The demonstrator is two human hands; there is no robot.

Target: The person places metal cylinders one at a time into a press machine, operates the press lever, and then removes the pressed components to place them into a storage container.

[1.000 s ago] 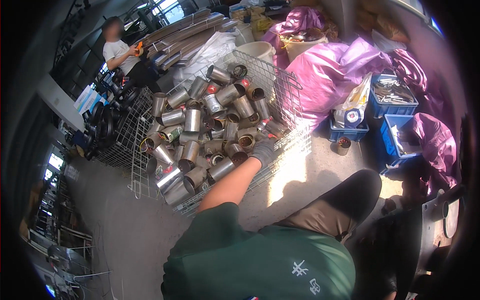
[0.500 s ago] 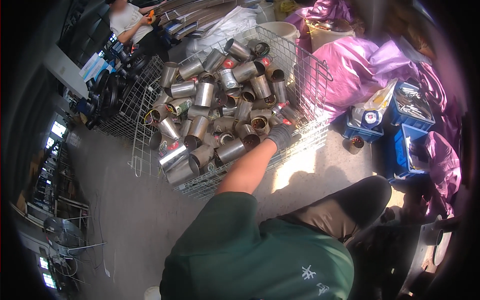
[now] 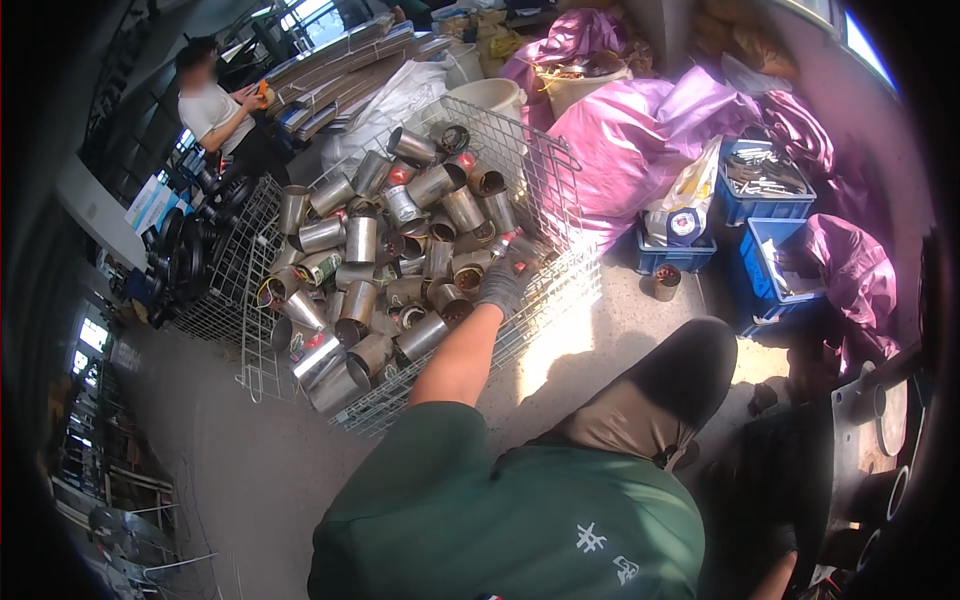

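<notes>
In a wire mesh basket (image 3: 560, 190) lies a heap of open-ended metal cylinders (image 3: 361, 240), several with copper-coloured windings or wires inside. My left hand (image 3: 503, 288), in a dark grey glove, reaches over the near right rim. Its fingers curl over a metal cylinder at the edge of the heap; the fingertips are partly hidden. Just beyond it lies a red and white piece (image 3: 502, 246). My right hand (image 3: 786, 541) is low at the right, dark and in shadow beside a metal fixture (image 3: 850, 430) with round tubes; its fingers cannot be made out.
Blue bins (image 3: 768, 205) stand to the right, by pink sacks (image 3: 640, 150). One loose cylinder (image 3: 666, 282) stands on the floor. Black wheel-like parts (image 3: 190, 240) fill another wire basket at left. Farther back, a person (image 3: 215, 110) holds something orange, near flat bundled boards (image 3: 340, 75).
The view has shifted, so the basket sits farther left and lower. My left hand stays at the same side of the heap. My right forearm has come into view at the lower right.
</notes>
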